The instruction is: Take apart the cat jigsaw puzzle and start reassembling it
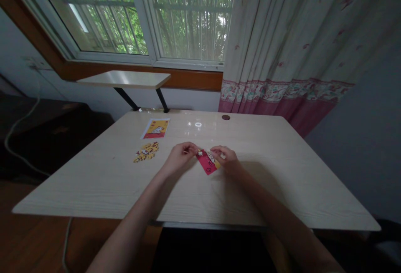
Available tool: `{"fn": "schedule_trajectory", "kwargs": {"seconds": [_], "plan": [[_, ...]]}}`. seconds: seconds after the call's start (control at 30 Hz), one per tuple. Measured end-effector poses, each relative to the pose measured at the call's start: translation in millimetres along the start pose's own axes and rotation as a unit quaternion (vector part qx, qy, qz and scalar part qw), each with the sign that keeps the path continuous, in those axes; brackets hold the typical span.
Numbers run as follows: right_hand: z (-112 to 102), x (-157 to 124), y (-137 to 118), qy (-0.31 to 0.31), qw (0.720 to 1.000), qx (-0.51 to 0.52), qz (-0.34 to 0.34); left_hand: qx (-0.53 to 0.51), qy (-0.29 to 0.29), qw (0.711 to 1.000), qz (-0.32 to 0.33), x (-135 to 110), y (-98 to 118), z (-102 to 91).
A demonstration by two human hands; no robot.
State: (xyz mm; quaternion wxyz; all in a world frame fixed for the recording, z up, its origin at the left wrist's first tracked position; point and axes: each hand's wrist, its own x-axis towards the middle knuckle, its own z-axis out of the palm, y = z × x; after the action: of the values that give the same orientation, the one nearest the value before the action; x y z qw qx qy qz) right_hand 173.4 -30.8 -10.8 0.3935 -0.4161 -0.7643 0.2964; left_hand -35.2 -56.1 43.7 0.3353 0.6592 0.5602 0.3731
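No lettering or number is legible (the red puzzle [206,164] included).

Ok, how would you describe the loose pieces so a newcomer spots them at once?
On the pale desk, look left of the person's left hand. The loose pieces lie there, just nearer than the rectangular picture card. Unlike that card or the red section beside that hand, they form a ragged cluster of small, mostly yellow bits.
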Motion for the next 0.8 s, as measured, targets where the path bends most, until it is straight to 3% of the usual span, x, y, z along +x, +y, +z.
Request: {"fn": "schedule_trajectory", "kwargs": {"seconds": [0.1,0.17,0.27,0.37,0.47,0.53,0.67,0.8], "plan": [[-1,6,10,-0.036,0.988,-0.145,-0.042,0.154,0.093,0.982,-0.049,1,-18,-48.6],[-1,10,15,-0.057,0.973,-0.221,-0.024,0.268,0.153,0.945,-0.106,1,-31,-78.6],[-1,14,19,-0.075,0.958,-0.278,0.002,0.344,0.144,0.912,-0.173,-2,-53,-108.0],[-3,14,19,-0.065,0.956,-0.287,-0.005,0.374,0.142,0.898,-0.183,-4,-70,-117.5],[-7,13,18,-0.044,0.958,-0.281,-0.026,0.381,0.172,0.894,-0.162,-3,-72,-110.6],[-8,12,17,-0.024,0.962,-0.268,-0.038,0.356,0.170,0.909,-0.132,-2,-62,-96.5],[-6,11,14,0.020,0.983,-0.174,-0.058,0.256,0.076,0.962,-0.056,0,-25,-47.6],[-4,7,7,0.043,0.995,-0.065,-0.060,0.129,-0.018,0.991,-0.014,2,5,6.2]]}}
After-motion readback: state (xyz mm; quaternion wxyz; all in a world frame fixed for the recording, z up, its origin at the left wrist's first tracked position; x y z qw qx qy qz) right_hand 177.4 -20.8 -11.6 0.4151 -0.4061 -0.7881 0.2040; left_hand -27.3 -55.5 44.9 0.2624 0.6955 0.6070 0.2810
